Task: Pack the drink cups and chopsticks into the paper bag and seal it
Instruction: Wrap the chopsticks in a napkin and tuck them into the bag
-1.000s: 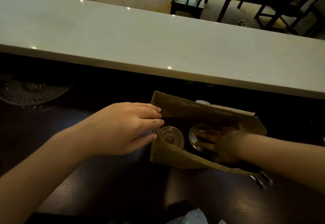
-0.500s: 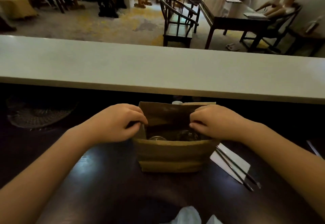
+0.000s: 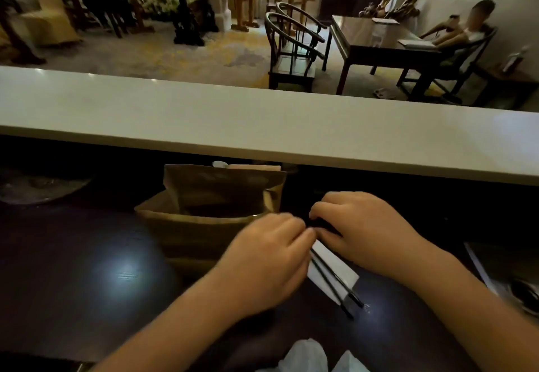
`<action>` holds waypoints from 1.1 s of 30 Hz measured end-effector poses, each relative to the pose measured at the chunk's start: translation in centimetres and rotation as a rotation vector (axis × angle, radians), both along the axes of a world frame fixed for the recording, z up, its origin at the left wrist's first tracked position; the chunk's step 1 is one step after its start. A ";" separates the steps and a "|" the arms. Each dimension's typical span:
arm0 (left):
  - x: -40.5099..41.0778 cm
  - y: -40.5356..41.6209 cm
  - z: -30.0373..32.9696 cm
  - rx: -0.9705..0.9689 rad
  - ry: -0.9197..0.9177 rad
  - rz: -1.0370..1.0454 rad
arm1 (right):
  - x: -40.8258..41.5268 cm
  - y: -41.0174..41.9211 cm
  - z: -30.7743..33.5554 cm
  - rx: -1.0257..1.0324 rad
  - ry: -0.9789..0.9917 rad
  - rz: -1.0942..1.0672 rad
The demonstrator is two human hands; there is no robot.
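Observation:
The brown paper bag (image 3: 204,225) stands on the dark table with its top open; the cups inside it are hidden from here. Right of the bag, two black chopsticks (image 3: 335,282) lie slanted on a white napkin (image 3: 341,269). My left hand (image 3: 268,258) reaches across in front of the bag, its fingertips closed over the upper ends of the chopsticks. My right hand (image 3: 361,225) is curled just beyond, fingertips touching those of the left hand at the napkin's top edge. What the right fingers hold is hidden.
A long white counter ledge (image 3: 262,126) overhangs the back of the dark table (image 3: 87,255). A glass plate (image 3: 38,188) sits at far left. White crumpled plastic (image 3: 306,354) lies at the near edge. A dark object (image 3: 525,293) sits at the right edge.
Both hands have let go of the bag's rim and moved right to the chopsticks on the napkin. The bag stays open. The view has tilted up.

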State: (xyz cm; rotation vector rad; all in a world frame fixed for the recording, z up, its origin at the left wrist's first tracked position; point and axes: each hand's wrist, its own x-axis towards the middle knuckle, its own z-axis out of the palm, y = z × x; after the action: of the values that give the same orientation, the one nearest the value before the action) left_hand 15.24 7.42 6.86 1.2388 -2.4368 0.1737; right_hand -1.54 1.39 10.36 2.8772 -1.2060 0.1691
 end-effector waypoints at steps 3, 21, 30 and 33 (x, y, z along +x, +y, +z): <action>-4.6 0.0 -4.9 0.099 0.010 0.000 | -3.9 0.0 -3.3 0.104 0.062 -0.101; -10.7 -5.2 -21.5 0.754 -0.245 0.312 | -9.1 -1.4 -23.7 0.382 0.005 -0.486; -12.9 -4.1 -22.3 0.698 0.666 0.755 | -8.7 -1.3 -25.3 0.252 -0.090 -0.510; -14.5 -4.6 -21.8 0.802 1.114 0.997 | -8.8 -1.3 -25.8 0.256 -0.133 -0.525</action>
State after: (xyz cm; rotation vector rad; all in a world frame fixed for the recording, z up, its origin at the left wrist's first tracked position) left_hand 0.73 2.84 -14.92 1.9918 -0.7794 -1.0185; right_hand -10.37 0.06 -15.40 2.6480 -2.0916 0.2079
